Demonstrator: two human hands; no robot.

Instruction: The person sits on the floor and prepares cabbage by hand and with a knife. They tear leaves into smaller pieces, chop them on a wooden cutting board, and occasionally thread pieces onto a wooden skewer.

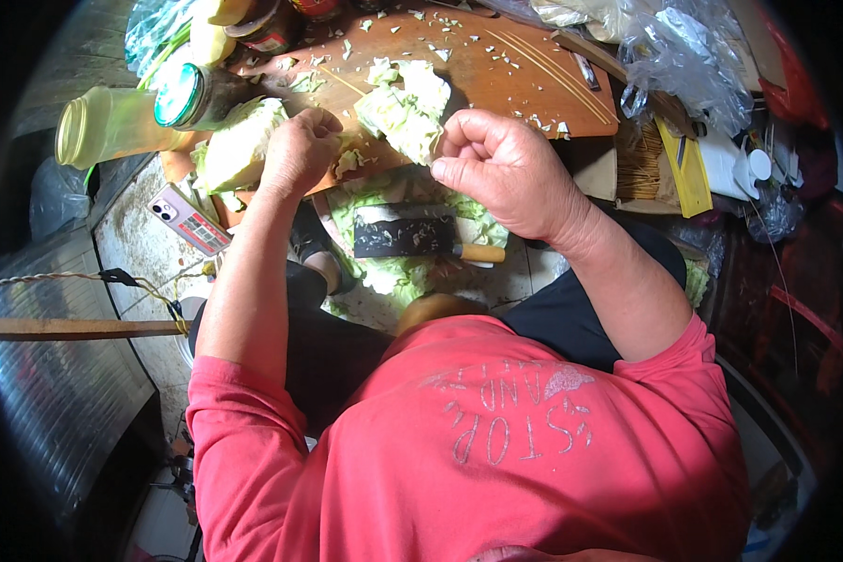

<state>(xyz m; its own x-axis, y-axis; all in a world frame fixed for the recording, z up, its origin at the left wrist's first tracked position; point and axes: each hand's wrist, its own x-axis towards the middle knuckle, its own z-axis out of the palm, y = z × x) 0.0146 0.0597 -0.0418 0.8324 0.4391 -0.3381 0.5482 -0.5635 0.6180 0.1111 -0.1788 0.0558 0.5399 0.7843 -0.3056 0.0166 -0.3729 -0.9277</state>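
Note:
On the wooden board (478, 77) lies a bunch of cabbage leaves (407, 112) with a thin bamboo skewer (342, 81) running to it from the upper left. My right hand (502, 165) is at the right edge of these leaves, thumb and curled fingers close to them; whether it grips a leaf cannot be told. My left hand (305, 147) has its fingers curled at the left, beside a cut cabbage piece (242, 144); what is between its fingertips is hidden. Several skewers (551, 74) lie at the board's right. Below, a cleaver (407, 232) with a wooden handle rests over cabbage leaves (393, 274).
A green-lidded glass jar (200, 98) and a yellowish plastic jar (112, 126) lie at the left, above a phone (190, 219). On the right are a cardboard box (597, 168) of skewers, a yellow slicer (685, 168) and plastic bags (688, 63). Cabbage scraps dot the board.

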